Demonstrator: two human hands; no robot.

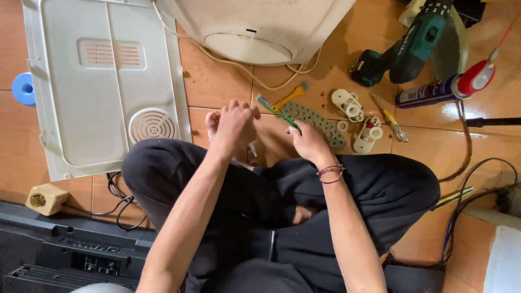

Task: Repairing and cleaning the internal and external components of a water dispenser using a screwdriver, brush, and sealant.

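Centre of frame: right hand (310,142) fingers hold a green-handled toothbrush (275,111), bristles up-left. Left hand (234,126) fingers are closed on a small part, hidden from view. Lower left of the brush, cleaning looks under way. White plastic fittings (358,119) and a grey perforated strip (317,120) lie on the tiled floor (217,81), apparently waiting.

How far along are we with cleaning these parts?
Done, it seems: the grey back panel is off and lies on the floor, and white plastic fittings and a perforated strip are laid out. In hand: the right hand works a green toothbrush toward something in the closed left hand; what it is, I cannot tell. Left: nothing looks refitted yet.
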